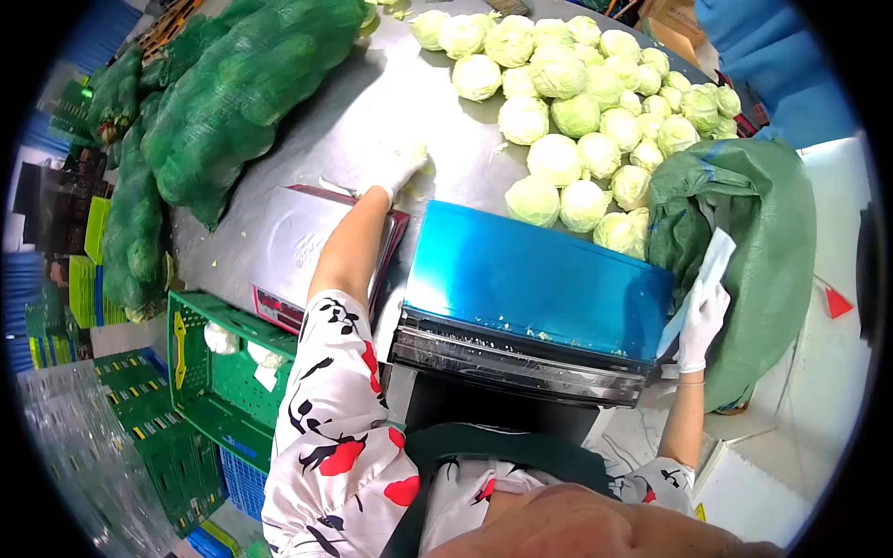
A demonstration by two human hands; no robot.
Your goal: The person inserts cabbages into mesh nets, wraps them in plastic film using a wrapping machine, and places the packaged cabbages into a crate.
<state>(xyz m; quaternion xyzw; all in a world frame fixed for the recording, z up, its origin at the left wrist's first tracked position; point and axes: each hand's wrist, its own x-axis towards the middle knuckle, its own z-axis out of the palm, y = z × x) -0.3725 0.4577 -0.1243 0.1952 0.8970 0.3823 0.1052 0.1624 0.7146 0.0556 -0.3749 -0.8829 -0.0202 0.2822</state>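
Note:
My left hand, in a white glove, reaches past the far edge of a red-edged scale onto the metal table. Glare washes out its fingers, so whether it holds anything is unclear. At the right end of a machine with a shiny blue cover, my gloved right hand is closed on a thin, pale strip. That strip runs above and below the hand, in front of an open green woven sack.
Many pale green cabbages are heaped at the back right. Full green mesh sacks lie at the back left. A green crate with white-wrapped items stands below the scale; more stacked crates are at the lower left.

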